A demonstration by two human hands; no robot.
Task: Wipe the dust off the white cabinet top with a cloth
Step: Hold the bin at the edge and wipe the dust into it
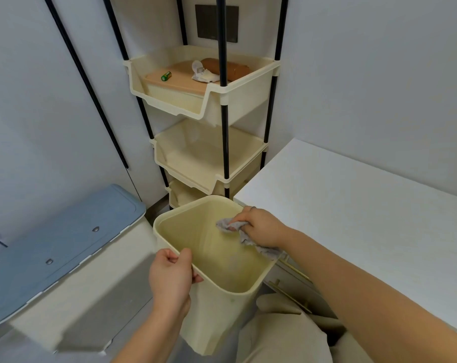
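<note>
The white cabinet top [353, 205] fills the right side, bare and flat against the wall. My right hand [261, 227] grips a crumpled grey cloth [268, 251] just left of the cabinet's near corner, over the rim of a cream plastic bin [222, 258]. My left hand [171, 277] grips the bin's near left rim, thumb on top. The bin is tilted and looks empty inside.
A cream three-tier rack [203, 100] on black poles stands in the corner; its top tray holds a small green battery [166, 76], a white item and a brown object. A blue-lidded container [54, 244] sits at the left. Gold drawer handles [292, 292] show below the cabinet top.
</note>
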